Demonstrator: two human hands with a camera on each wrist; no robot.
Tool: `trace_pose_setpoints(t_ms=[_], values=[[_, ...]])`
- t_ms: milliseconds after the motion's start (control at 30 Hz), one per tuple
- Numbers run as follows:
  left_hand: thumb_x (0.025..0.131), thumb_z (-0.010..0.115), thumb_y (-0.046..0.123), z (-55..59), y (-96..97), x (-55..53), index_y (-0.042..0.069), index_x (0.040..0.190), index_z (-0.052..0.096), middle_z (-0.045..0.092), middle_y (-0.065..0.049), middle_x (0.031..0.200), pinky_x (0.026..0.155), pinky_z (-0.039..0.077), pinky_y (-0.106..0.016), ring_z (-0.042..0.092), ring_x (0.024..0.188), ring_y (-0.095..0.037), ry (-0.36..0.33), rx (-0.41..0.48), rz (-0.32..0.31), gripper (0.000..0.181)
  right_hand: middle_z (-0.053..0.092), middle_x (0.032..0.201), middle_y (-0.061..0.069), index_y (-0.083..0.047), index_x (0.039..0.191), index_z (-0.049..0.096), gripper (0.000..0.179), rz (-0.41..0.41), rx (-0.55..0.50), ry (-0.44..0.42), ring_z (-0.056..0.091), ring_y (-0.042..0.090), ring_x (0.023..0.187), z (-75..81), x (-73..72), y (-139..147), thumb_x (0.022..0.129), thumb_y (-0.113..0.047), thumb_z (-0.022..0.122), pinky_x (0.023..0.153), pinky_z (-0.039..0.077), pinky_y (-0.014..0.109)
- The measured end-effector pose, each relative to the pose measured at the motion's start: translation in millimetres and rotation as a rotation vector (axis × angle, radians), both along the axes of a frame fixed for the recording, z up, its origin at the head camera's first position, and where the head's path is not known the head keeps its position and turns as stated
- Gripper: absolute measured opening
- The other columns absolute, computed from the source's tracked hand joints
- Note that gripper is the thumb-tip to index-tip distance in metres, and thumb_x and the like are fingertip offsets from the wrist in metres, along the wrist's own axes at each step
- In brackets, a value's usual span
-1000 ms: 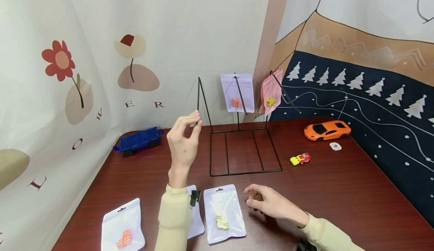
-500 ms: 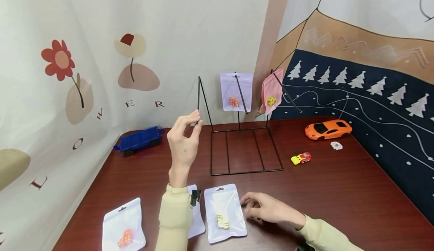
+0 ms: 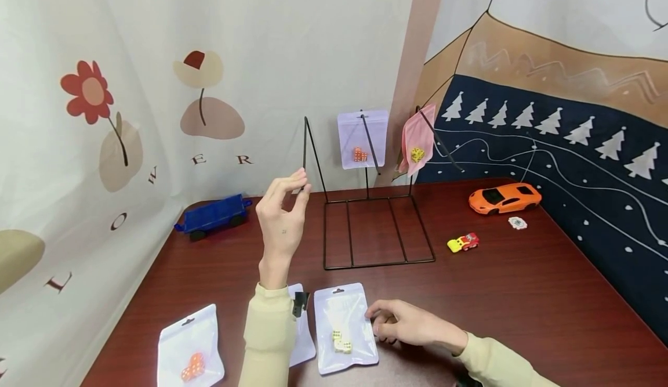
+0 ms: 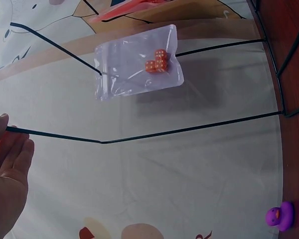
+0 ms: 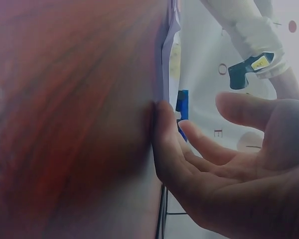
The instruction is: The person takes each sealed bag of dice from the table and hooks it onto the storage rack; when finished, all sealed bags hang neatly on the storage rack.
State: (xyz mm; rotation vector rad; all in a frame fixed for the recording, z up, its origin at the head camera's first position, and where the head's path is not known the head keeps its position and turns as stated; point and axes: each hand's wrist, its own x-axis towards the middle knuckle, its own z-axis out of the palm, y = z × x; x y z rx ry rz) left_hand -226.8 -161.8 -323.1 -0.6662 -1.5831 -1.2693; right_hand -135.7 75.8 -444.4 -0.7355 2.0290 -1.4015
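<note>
My left hand (image 3: 282,219) pinches the front end of the left prong of a black wire display rack (image 3: 378,265); in the left wrist view that prong (image 4: 102,142) runs bare back to the upright. A lilac pouch with orange dice (image 3: 348,134) hangs on the middle prong, and a pink pouch with yellow dice (image 3: 414,134) on the right one. My right hand (image 3: 412,324) lies low over the table, fingers loosely bent, fingertips right at the right edge of a lilac pouch with pale dice (image 3: 347,306). In the right wrist view its thumb (image 5: 244,109) stands apart from the fingers.
Another pouch with orange dice (image 3: 180,343) lies front left; one more pouch (image 3: 302,340) is partly behind my left sleeve. A blue toy trailer (image 3: 214,216), orange car (image 3: 503,198), small yellow-red car (image 3: 463,242) and white chip (image 3: 517,223) stand around the rack.
My right hand has moved left across the table, up to the edge of the pouch with pale dice. The left hand keeps its pinch on the prong.
</note>
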Motion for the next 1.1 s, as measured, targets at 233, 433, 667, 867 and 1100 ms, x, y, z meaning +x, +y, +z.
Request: trace_pose_setpoints(t_ms=[233,433,667,867,1100], values=[[0.079,0.069,-0.013,0.0,0.0,-0.9,-0.003,0.093,0.071,0.066,-0.020,0.097,0.091,0.052,-0.039,0.064,0.102,-0.025,-0.003,0.005,-0.008,0.017,0.061,0.088,0.005,0.007,0.110,0.058,0.021,-0.014,-0.033,-0.026,0.058,0.013,0.071,-4.3,0.2,-1.6,0.092,-0.003,0.056,0.054,0.053,0.025],[0.081,0.069,-0.010,-0.3,0.0,-1.1,-0.003,0.093,0.071,0.066,-0.022,0.097,0.091,0.052,-0.039,0.064,0.103,-0.025,-0.005,0.004,-0.009,0.014,0.061,0.087,0.005,0.006,0.108,0.060,0.021,-0.026,-0.038,-0.038,0.059,0.013,0.069,-5.5,1.3,-2.8,0.090,-0.005,0.057,0.053,0.051,0.022],[0.080,0.069,-0.010,-0.1,-0.1,-0.9,-0.003,0.093,0.071,0.067,-0.018,0.098,0.090,0.052,-0.039,0.064,0.102,-0.024,-0.002,0.003,0.001,0.014,0.062,0.096,0.009,0.008,0.107,0.061,0.022,-0.023,-0.064,-0.071,0.060,0.014,0.071,-6.1,1.6,-4.9,0.088,-0.003,0.057,0.060,0.053,0.022],[0.080,0.069,-0.010,0.6,0.2,-0.4,-0.003,0.092,0.071,0.067,-0.017,0.098,0.090,0.052,-0.039,0.064,0.102,-0.025,0.003,0.003,0.004,0.014,0.064,0.093,0.008,0.006,0.106,0.064,0.022,-0.024,-0.047,-0.067,0.059,0.011,0.069,-7.2,2.3,-5.0,0.087,-0.004,0.058,0.057,0.049,0.018],[0.080,0.069,-0.011,0.2,0.1,0.0,-0.003,0.093,0.071,0.067,-0.017,0.098,0.090,0.052,-0.038,0.064,0.102,-0.025,-0.004,0.003,0.005,0.015,0.067,0.094,0.009,0.007,0.103,0.067,0.019,-0.044,-0.052,-0.082,0.059,0.013,0.068,-8.9,2.6,-4.6,0.089,-0.004,0.058,0.058,0.052,0.021]])
